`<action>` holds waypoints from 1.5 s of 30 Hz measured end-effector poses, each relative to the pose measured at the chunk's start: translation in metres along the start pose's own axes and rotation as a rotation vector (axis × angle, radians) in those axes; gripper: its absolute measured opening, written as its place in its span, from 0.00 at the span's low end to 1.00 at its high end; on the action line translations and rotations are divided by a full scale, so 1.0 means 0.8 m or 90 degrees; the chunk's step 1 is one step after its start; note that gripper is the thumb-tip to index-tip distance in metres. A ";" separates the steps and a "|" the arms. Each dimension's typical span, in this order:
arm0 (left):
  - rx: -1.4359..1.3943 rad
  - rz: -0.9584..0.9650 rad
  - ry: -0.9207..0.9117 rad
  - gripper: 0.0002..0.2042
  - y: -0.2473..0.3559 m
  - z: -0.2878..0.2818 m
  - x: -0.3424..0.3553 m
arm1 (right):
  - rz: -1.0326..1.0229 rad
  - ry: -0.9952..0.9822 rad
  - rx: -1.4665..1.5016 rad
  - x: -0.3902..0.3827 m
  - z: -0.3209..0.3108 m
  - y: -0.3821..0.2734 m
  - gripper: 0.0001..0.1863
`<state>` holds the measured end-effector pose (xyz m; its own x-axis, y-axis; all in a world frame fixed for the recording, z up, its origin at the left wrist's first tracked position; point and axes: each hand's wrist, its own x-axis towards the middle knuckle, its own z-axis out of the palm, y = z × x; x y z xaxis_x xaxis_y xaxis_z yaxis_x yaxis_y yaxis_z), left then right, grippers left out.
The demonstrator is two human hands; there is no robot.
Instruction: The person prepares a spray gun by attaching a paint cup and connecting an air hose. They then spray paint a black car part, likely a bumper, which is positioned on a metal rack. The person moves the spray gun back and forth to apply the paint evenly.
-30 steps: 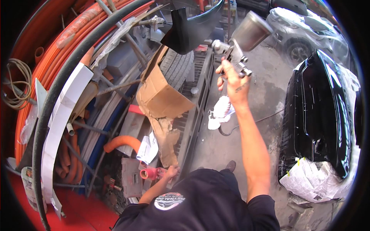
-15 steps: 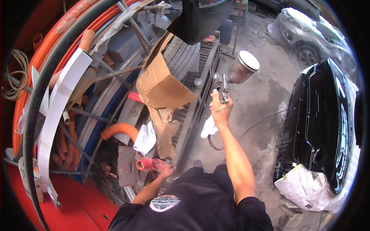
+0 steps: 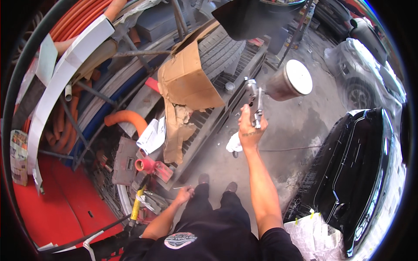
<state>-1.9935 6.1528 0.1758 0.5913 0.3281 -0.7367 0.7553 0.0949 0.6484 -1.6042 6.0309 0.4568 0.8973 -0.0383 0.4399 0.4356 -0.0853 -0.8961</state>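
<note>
My right hand (image 3: 251, 130) grips a metal spray gun (image 3: 257, 106), whose round paint cup (image 3: 289, 80) has a white lid. A white cloth (image 3: 233, 142) hangs behind that hand, and a dark hose (image 3: 289, 148) runs right along the floor. My left hand (image 3: 186, 193), low beside my legs, pinches a thin pale stick (image 3: 178, 188) near a red plastic fitting (image 3: 156, 168). A glossy black car panel (image 3: 339, 169) stands at the right, with white masking paper (image 3: 318, 239) at its lower edge.
A cardboard piece (image 3: 187, 78) and a tire (image 3: 220, 54) lie on a metal rack (image 3: 191, 152). Orange tubing (image 3: 124, 116), metal bars and a red panel (image 3: 65, 204) crowd the left. A plastic-covered car (image 3: 355, 76) stands behind the black panel; concrete floor (image 3: 274, 169) lies between.
My right hand has lowered the spray gun and turned its cup lid toward me. My left hand has moved right, away from the red fitting. The view has shifted, showing both legs and feet.
</note>
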 end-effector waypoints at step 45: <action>0.361 0.286 -0.252 0.15 -0.178 -0.011 0.249 | -0.487 -0.021 -0.894 -0.026 0.233 -0.200 0.12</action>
<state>-1.9858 6.2128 -0.0613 0.8470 -0.1437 -0.5118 0.3880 -0.4909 0.7800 -1.6794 6.2311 0.5801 0.5179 0.4609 0.7206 0.3715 -0.8800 0.2959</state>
